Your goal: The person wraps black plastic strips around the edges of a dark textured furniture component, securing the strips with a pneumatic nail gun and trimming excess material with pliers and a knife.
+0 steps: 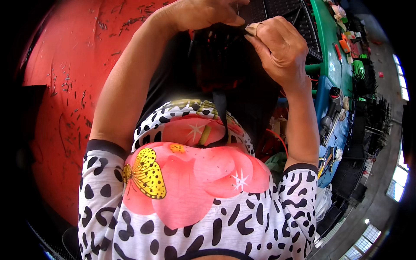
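Nearest the camera in the head view is the person's own shirt (195, 203), white with black spots and a big pink flower and a yellow butterfly printed on the front. Both bare forearms rise from its short sleeves toward the top of the picture.

The left hand (199, 14) is at the top edge, fingers curled closed and pinching the upper rim of a dark mesh piece (225, 60), which hangs between the two hands just above the chest. The right hand (277, 47) is closed too, its thumb and fingers gripping the same dark mesh piece at its upper right corner, so the two hands nearly touch each other across it. A black strap (221, 112) drops from the mesh piece down over the shirt. What exactly the fingertips hold against the mesh is too small to tell.

Behind the left arm lies a red floor (65, 86), scattered with short dark offcuts. To the right runs a green desk (331, 47) with small tools and bits on it, and below it a blue desk (333, 130) carrying a dark power tool (331, 110). Black mesh baskets (372, 117) are stacked beyond the desks, near bright windows at the far right rim. An orange wire (279, 138) shows beside the right forearm
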`<state>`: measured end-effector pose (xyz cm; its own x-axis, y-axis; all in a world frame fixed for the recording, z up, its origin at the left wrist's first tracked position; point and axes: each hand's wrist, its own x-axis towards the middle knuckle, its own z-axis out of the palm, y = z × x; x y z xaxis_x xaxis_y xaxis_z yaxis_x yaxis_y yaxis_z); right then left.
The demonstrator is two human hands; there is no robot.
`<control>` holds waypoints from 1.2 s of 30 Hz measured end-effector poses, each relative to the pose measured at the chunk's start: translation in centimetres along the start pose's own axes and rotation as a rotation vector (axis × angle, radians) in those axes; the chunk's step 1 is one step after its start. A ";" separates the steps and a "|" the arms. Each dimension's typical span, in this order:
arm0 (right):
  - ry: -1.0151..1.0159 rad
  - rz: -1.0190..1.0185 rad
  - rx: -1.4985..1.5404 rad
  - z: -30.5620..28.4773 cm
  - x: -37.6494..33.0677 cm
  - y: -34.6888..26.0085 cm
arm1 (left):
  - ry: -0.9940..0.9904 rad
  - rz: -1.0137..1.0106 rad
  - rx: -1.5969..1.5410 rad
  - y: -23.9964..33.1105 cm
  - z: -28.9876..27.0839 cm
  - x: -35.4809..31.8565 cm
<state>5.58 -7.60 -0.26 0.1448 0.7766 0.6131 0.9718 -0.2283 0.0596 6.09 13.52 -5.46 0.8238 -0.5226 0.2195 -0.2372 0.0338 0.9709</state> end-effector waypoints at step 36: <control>-0.194 0.214 0.509 -0.2 0.0 2.3 | 0.105 -0.022 -0.029 0.8 1.3 -0.9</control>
<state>7.76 -8.21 0.04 0.3324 0.8487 0.4113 0.8775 -0.1186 -0.4647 4.48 12.89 -5.01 0.8783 -0.4318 0.2052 -0.2046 0.0484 0.9776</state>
